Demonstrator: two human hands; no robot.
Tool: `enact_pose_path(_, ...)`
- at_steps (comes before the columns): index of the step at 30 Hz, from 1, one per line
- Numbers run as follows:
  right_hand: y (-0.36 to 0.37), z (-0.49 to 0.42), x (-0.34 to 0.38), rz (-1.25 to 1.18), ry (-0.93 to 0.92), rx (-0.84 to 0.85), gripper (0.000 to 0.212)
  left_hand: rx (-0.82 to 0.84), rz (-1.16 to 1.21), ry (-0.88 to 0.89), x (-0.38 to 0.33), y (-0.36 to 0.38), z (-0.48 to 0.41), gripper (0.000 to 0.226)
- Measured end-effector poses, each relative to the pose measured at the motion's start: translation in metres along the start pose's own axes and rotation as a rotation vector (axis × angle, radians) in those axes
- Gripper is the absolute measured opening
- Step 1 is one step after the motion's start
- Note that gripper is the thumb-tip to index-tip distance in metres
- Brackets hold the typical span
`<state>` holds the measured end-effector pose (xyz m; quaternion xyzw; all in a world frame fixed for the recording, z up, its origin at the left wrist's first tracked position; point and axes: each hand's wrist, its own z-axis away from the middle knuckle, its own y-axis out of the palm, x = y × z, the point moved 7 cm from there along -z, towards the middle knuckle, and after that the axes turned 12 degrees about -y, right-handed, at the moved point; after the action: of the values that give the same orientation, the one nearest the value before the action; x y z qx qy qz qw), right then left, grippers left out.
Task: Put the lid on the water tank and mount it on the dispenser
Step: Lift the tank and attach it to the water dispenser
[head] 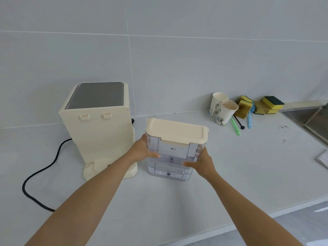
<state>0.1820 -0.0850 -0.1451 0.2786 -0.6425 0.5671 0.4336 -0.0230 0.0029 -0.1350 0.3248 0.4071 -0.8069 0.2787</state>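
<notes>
A clear plastic water tank (171, 162) stands upright on the white counter, with its cream lid (176, 131) sitting on top. My left hand (142, 150) grips the tank's left side and my right hand (202, 162) grips its right side. The cream dispenser (99, 132) stands just left of the tank with its back face and two hooks turned to me. Its low base plate (99, 167) sits bare at the bottom, partly hidden by my left forearm.
A black power cord (35, 176) loops over the counter left of the dispenser. Two paper cups (222, 110), sponges (260, 106) and small brushes (236, 126) lie at the back right. A steel sink (308, 119) and a cloth (322, 158) are at the far right. The counter edge (230, 226) runs near me.
</notes>
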Motion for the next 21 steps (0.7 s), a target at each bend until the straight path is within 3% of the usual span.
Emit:
enact_pose_path(9,-0.003,-0.002,0.018,0.066,-0.048,0.088,0.082,-0.126,0.053,-0.011,0.005,-0.007,0.02,0.085)
enact_pose_path(12,0.004,-0.007,0.052,0.075,-0.076,0.136,0.076,-0.172,0.04,-0.056,0.001,-0.034,0.042,0.083)
enact_pose_path(14,0.101,-0.017,0.147,0.093,-0.213,0.3,0.072,-0.414,0.153,-0.111,0.054,-0.147,0.102,0.083)
enact_pose_path(17,0.097,-0.013,0.17,0.032,-0.251,0.31,0.074,-0.388,0.122,-0.116,0.048,-0.152,0.108,0.066)
enact_pose_path(21,0.106,-0.025,0.179,0.104,-0.291,0.297,0.088,-0.446,0.165,-0.091,0.045,-0.168,0.12,0.071)
